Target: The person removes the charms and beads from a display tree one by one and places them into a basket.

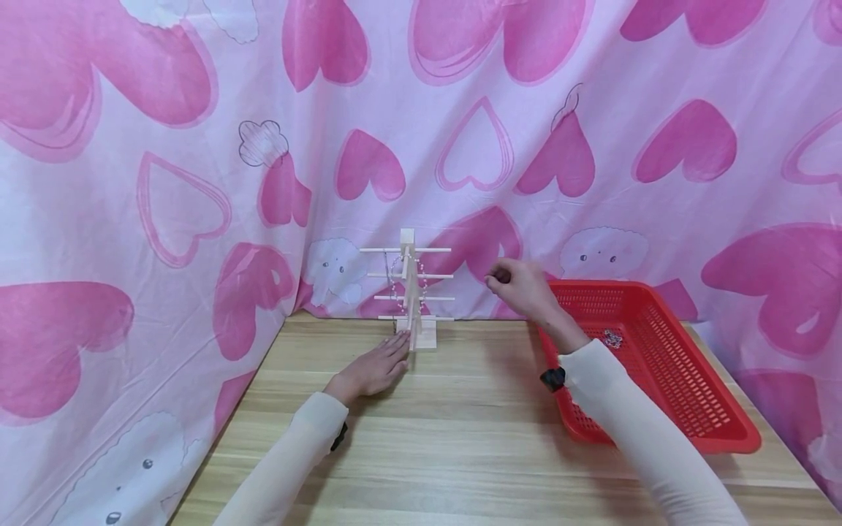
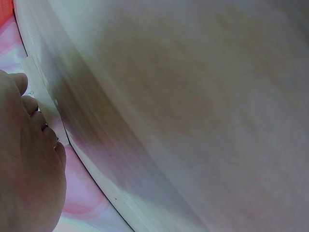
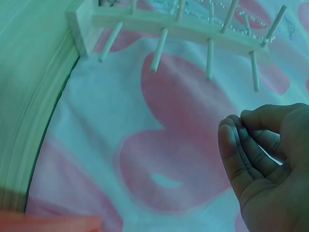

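A light wooden peg stand [image 1: 408, 237] stands at the back of the table, with a string of pale beads [image 1: 423, 283] looped over its upper pegs. A thin dark chain [image 1: 387, 272] hangs from a peg on the stand's left. My left hand [image 1: 376, 370] lies with extended fingers at the stand's base; in the left wrist view its fingertips are partly hidden. To the right of the stand, my right hand [image 1: 521, 289] is raised in the air. Its fingers curl toward the thumb, and the right wrist view shows nothing between them.
A red plastic basket [image 1: 713, 443] occupies the right side of the table, under my right forearm. Inside it lies a small silvery chain bundle [image 1: 612, 338]. Pink heart-patterned cloth [image 1: 473, 146] hangs behind and beside the wood-grain table [image 1: 447, 453].
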{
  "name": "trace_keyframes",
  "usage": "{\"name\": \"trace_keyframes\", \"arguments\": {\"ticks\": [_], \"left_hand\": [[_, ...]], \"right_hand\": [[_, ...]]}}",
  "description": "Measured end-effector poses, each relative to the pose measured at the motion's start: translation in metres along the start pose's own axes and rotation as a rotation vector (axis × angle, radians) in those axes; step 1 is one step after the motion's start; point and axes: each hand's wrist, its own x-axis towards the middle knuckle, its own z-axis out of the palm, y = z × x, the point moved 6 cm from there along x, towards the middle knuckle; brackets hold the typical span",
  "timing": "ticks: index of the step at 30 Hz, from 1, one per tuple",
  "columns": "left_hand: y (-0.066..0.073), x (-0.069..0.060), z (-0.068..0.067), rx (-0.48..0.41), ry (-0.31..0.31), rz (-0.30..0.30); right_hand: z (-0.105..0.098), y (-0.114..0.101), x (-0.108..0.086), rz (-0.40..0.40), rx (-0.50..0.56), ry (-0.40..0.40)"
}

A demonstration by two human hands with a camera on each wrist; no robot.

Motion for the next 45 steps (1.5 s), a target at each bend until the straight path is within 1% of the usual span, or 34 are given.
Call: {"name": "trace_keyframes", "arguments": {"ticks": [9,15,18,23,30,36,41,45], "left_hand": [[0.001,0.000,-0.002,0.005,0.012,0.007],[0.001,0.000,0.000,-0.002,-0.005,-0.005],[0.000,0.000,0.001,-0.007,-0.001,-0.001],[-0.002,0.001,0.003,0.015,0.001,0.007],[-0.002,0.001,0.002,0.010,0.008,0.003],[-0.002,0.002,0.002,0.018,-0.005,-0.001],[-0.001,0.002,0.002,0.012,-0.002,0.003],[0.000,0.001,0.000,0.014,-0.005,0.003]], "right_hand": [[0.016,-0.031,0.003,-0.087,0.042,0.010],[0.029,-0.051,0.008,-0.101,0.087,0.004],[0.035,-0.061,0.010,-0.113,0.114,0.000],[0.042,-0.073,0.014,-0.111,0.126,-0.007],[0.048,-0.086,0.021,-0.104,0.143,-0.025],[0.056,-0.090,0.027,-0.099,0.172,-0.030],[0.061,-0.092,0.031,-0.098,0.196,-0.021],[0.062,-0.096,0.034,-0.109,0.183,-0.005]]}}
